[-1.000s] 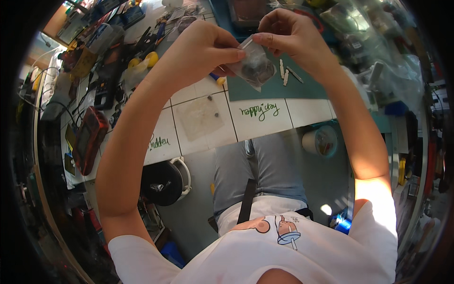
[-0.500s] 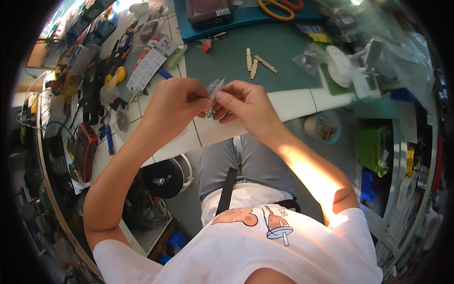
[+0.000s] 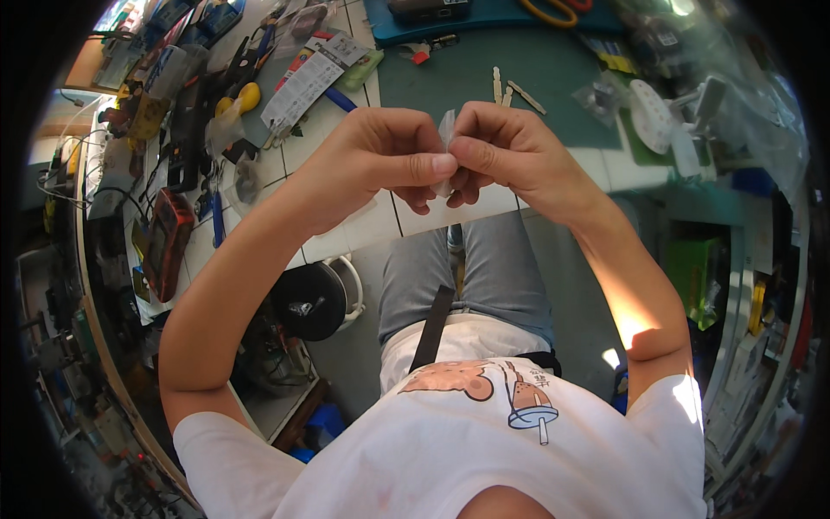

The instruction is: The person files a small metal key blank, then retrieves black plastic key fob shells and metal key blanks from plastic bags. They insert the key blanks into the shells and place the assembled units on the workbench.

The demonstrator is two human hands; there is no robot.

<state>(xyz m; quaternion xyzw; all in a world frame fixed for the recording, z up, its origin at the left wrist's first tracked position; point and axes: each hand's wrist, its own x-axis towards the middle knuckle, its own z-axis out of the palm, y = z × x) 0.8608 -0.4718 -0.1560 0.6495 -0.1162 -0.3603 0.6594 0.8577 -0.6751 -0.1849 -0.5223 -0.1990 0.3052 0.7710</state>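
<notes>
Both of my hands meet above the front edge of the white tiled workbench [image 3: 354, 229]. My left hand [image 3: 380, 160] and my right hand [image 3: 506, 151] pinch a small clear plastic bag [image 3: 446, 130] between thumbs and fingertips. Only the bag's top edge shows between the fingers; what is inside it is hidden. Behind the hands lies a green cutting mat [image 3: 553, 73] with a few small pale sticks [image 3: 510, 89] on it.
Many tools, a printed packet [image 3: 311, 73], a yellow-handled tool [image 3: 238, 99] and a red and black meter [image 3: 166, 242] crowd the bench's left side. Clear bags and white parts [image 3: 657, 112] lie at the right. A black filament spool [image 3: 311, 301] sits below the bench by my legs.
My hands have come down and toward me with the small bag, from over the green mat to the bench's front edge. The bag is now folded smaller between my fingers.
</notes>
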